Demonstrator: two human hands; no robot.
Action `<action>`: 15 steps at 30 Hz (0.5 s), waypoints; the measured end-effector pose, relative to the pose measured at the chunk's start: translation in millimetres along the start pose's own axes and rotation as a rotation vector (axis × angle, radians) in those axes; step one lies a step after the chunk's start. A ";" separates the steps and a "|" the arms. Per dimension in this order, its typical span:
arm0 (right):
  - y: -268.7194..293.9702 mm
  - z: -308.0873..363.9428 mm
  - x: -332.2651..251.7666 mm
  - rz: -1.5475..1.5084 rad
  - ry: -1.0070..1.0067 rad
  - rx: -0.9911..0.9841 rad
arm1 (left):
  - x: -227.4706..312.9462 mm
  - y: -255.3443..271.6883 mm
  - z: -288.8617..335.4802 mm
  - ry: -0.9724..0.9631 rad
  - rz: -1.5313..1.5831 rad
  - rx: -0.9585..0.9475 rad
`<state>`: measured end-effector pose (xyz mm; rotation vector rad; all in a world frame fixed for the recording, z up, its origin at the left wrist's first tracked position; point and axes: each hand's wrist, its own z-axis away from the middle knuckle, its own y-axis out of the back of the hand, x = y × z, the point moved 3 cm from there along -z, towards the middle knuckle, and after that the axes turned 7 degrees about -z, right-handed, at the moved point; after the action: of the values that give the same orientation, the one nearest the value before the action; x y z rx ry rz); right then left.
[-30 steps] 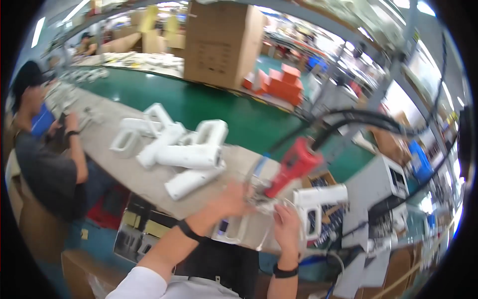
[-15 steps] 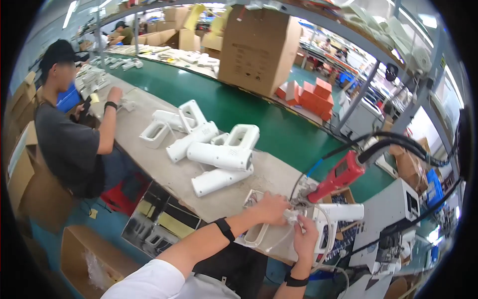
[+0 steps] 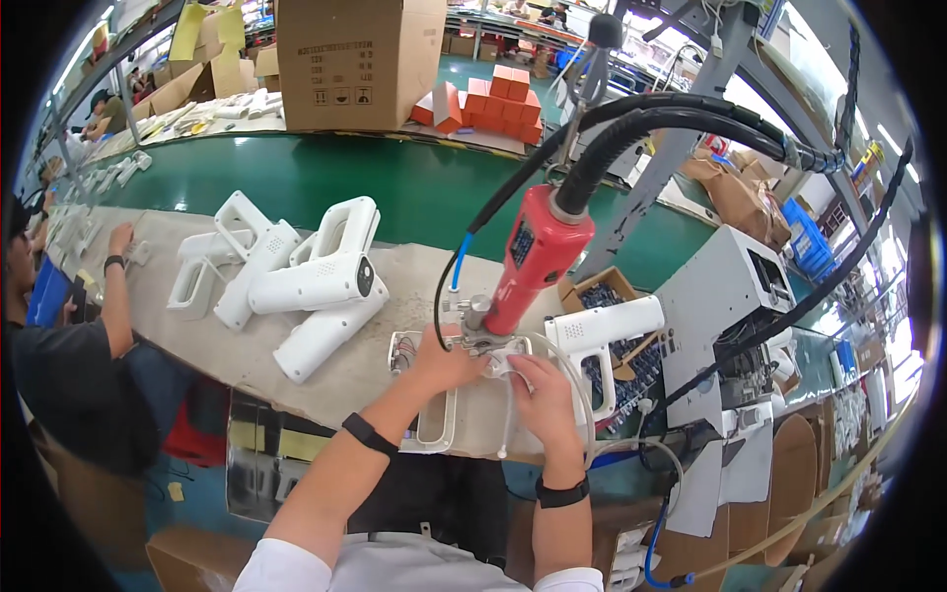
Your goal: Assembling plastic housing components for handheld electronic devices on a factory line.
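Observation:
Under the tip of a red power screwdriver (image 3: 541, 247), a small pale plastic part (image 3: 499, 366) is gripped between my two hands. My left hand (image 3: 449, 357) closes on it from the left, with its fingertips partly hidden behind the tool's metal head. From the right, my right hand (image 3: 543, 393) pinches the same part between thumb and fingers. A thin whitish tube (image 3: 508, 419) hangs down beside it. Beneath my left wrist an open white handled housing shell (image 3: 441, 434) lies on the bench, with wires showing at its upper end.
Several white handled housings (image 3: 311, 283) are piled to the left on the bench (image 3: 222, 350). Another white housing (image 3: 612, 321) rests at right, beside a box of dark small parts (image 3: 602, 294). Thick black cables (image 3: 681, 123) arch overhead. A co-worker (image 3: 74, 365) sits at the left.
The view has turned to the right, so the bench and co-worker appear farther left. Both hands stay on the small part, and the red screwdriver stands more upright in view.

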<state>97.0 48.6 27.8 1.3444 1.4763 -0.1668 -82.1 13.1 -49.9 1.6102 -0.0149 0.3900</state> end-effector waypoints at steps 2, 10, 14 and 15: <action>2.1 0.1 -5.9 0.030 0.002 -0.026 | 7.9 14.0 1.3 -0.065 0.055 0.108; 1.5 0.6 1.9 0.068 0.036 -0.036 | 24.5 68.2 11.1 -0.039 0.221 -0.075; 4.0 3.4 9.9 -0.021 -0.007 0.004 | 30.3 67.3 10.7 0.060 0.166 -0.143; 4.7 4.1 9.1 -0.019 -0.014 0.010 | 29.8 61.9 9.8 0.108 0.119 -0.177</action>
<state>105.0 53.1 21.8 1.3347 1.4791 -0.1957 -66.9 5.0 17.3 1.4162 -0.0618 0.5529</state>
